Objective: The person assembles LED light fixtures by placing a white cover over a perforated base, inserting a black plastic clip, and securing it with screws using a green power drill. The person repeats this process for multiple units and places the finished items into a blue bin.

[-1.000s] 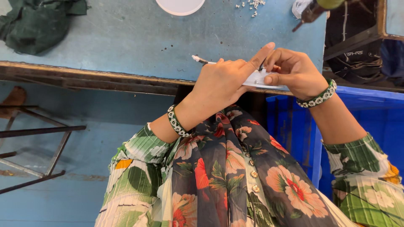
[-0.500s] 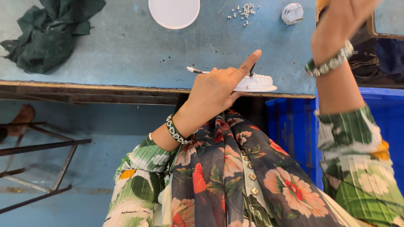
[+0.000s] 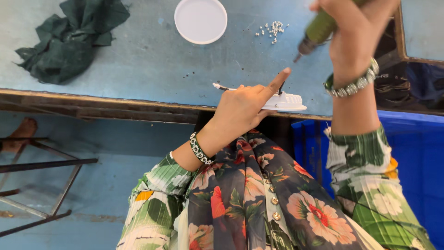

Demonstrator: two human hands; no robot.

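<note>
In the head view, the left hand (image 3: 240, 109) lies flat on a small white ribbed housing (image 3: 286, 101) at the near edge of the blue worktable (image 3: 138, 60), fingers mostly closed and the forefinger stretched out over it, steadying it rather than gripping it. The right hand (image 3: 354, 32) is raised above, closed around a green powered screwdriver (image 3: 317, 30) whose bit points down toward the housing but hangs well clear of it. The step in hand looks like fastening; the next move would call for lowering the bit squarely onto the housing while the left hand keeps it from sliding. Counted: one housing, one screwdriver, one white round disc (image 3: 200, 20), one dark green cloth (image 3: 69, 37), one blue bin (image 3: 411, 157), and a small heap of screws (image 3: 273, 30) too fine to count.
</note>
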